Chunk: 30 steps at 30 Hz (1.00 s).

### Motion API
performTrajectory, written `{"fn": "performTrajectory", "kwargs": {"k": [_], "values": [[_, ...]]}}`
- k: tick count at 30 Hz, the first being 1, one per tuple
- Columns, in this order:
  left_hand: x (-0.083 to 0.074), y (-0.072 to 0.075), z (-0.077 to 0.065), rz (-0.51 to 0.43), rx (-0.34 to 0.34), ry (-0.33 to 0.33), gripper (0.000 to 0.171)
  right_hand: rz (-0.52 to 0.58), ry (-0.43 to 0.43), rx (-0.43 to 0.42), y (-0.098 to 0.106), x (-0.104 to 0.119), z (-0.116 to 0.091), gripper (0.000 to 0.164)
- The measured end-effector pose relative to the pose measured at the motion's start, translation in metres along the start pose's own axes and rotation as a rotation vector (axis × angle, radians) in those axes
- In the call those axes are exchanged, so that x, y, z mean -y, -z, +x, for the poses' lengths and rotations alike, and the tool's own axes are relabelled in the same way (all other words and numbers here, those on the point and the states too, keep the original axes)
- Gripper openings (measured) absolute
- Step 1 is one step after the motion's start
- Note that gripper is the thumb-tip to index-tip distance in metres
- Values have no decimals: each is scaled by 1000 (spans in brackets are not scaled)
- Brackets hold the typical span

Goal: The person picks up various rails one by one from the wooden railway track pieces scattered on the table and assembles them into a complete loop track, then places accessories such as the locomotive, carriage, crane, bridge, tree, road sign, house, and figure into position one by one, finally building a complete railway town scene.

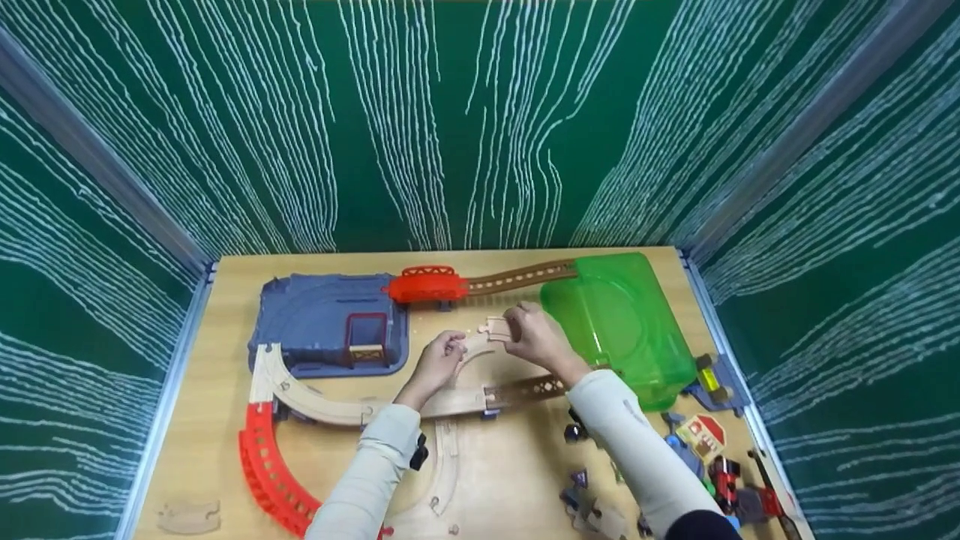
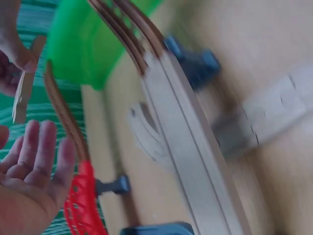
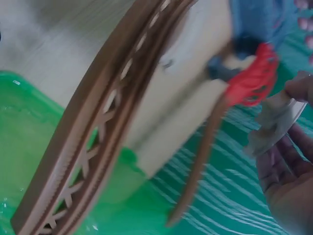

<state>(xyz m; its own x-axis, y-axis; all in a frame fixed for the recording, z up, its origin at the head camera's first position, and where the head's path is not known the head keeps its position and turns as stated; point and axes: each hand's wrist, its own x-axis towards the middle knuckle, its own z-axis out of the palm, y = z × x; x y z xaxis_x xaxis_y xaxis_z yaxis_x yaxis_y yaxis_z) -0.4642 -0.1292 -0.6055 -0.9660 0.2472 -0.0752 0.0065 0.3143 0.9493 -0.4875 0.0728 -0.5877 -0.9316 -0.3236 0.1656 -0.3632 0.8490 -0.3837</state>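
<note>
One short piece of wooden toy track (image 1: 496, 328), pale and grooved along its face, is pinched between the thumb and the fingers of the right hand (image 1: 537, 336). It is raised in the air, and its rounded peg end sticks out beyond these fingertips, toward the left hand (image 1: 441, 360), near its fingers but apart.

- You could read no text, label, brand, number or sign in any of the three views.
- Any print on the small house piece (image 1: 703, 437) with the red roof was too small for you to make out.
- The white lines on the green wall (image 1: 465, 150) formed no letters or figures that you could read.
</note>
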Motion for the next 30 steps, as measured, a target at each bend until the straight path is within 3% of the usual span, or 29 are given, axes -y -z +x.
{"fn": "performTrajectory", "kwargs": {"k": [4, 9, 15, 20, 30], "values": [[20, 0, 9, 229, 21, -9, 26, -38, -104, 67, -24, -19, 12, 40], [40, -3, 19, 487, 115, 3, 32, -135, -202, 176, -58, -36, 20, 29], [52, -6, 33, 661, 242, 62, 38, -260, -284, 235, -87, -48, 36, 26], [59, -10, 32, 702, 312, 100, 41, -270, -320, 260, -96, -50, 38, 27], [66, -15, 29, 735, 297, 166, 44, -257, -347, 286, -102, -49, 41, 27]]}}
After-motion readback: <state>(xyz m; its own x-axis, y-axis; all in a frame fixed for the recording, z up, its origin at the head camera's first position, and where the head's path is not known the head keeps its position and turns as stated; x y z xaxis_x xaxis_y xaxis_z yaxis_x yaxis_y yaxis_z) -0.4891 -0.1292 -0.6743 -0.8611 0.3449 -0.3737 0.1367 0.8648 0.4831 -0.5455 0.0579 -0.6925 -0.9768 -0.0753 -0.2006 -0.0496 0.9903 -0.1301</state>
